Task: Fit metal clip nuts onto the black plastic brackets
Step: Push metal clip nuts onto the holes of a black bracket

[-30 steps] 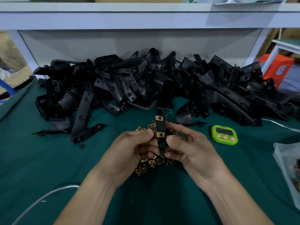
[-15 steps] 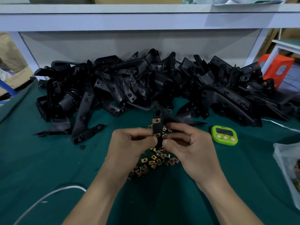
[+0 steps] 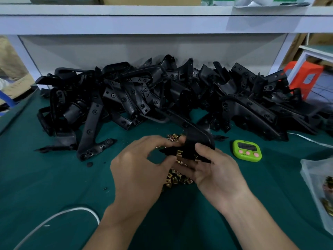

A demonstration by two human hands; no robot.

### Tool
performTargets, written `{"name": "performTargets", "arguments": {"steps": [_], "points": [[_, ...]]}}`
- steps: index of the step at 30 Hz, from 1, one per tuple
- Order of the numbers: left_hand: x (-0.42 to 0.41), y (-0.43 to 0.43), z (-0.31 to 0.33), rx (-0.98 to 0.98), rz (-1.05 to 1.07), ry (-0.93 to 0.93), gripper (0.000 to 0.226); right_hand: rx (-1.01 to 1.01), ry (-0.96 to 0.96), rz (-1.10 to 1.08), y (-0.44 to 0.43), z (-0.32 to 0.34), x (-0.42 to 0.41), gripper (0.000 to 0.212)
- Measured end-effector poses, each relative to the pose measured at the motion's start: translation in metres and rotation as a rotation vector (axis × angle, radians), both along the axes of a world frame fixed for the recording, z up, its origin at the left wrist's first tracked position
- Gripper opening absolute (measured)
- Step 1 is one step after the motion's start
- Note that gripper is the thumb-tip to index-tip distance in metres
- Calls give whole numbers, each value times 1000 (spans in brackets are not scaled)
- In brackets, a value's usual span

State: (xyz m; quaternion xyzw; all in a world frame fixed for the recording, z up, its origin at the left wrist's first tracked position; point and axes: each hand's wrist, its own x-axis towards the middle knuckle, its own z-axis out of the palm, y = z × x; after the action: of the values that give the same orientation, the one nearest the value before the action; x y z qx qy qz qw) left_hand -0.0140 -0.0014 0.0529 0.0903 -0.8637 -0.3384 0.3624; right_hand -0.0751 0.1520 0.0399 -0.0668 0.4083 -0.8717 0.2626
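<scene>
Green felt covers the desk (image 3: pixel 54 177), and along its back, under a pale shelf, lies a tangled heap of black plastic brackets (image 3: pixel 126 98). Both hands are raised just above a loose pile of brass-coloured metal clip nuts (image 3: pixel 177 179) near the desk's middle, and between them is the piece in work, a curved black plastic bracket (image 3: pixel 196 141). The right hand (image 3: pixel 216 172) has its grip closed on this bracket, thumb over the top and fingers curled beneath. The left hand (image 3: pixel 142 170) closes its grip as a pinch on the bracket's narrow left end, though blur hides how the fingertips sit. One seated clip nut (image 3: pixel 179 153) shows on the bracket's lower edge between the hands; whether it is pushed fully home cannot be told. That is probably the main risk: a nut left half on, or skewed, could spring off as the bracket is turned, or leave its hole out of line with the bracket's. A thumb pressing hard on the thin metal edge could slip and get nicked. The bracket's far end reaches toward the heap, so a wide swing could snag it there. A lime-green plastic timer (image 3: pixel 246 150) near the right hand could be knocked as well.
</scene>
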Motion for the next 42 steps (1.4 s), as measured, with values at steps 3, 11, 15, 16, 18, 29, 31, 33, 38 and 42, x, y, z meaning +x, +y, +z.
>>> {"name": "performTargets", "arguments": {"steps": [3, 11, 15, 16, 18, 29, 31, 33, 38, 42], "points": [[-1, -3, 0, 85, -20, -146, 41, -15, -11, -5, -2, -3, -3, 27], [-2, -1, -4, 60, -34, -131, 37, 2, 110, -3, -1, -2, -1, 26], [-2, 2, -9, -50, -75, -75, 40, 63, 154, -3, -3, -4, -2, 29], [-2, 2, -10, -108, -70, -42, 38, 71, 165, 12, -3, -4, -2, 30], [-4, 2, -16, -223, -62, 52, 34, 80, 182, 47, -1, -5, -2, 33], [-11, -8, 0, 817, -333, -127, 5, 733, 707, -309, 14, -5, -16, 53], [-10, -10, 1, 986, -395, -156, 13, 899, 818, -336, 13, -7, -15, 46], [-10, -15, 1, 1098, -426, -208, 16, 868, 769, -351, 14, -8, -14, 44], [-15, -18, -7, 1024, -322, -224, 30, 659, 462, -294, 17, -13, -19, 47], [-21, -13, -5, 887, -173, -141, 16, 622, 432, -296, 16, -8, -19, 42]]}}
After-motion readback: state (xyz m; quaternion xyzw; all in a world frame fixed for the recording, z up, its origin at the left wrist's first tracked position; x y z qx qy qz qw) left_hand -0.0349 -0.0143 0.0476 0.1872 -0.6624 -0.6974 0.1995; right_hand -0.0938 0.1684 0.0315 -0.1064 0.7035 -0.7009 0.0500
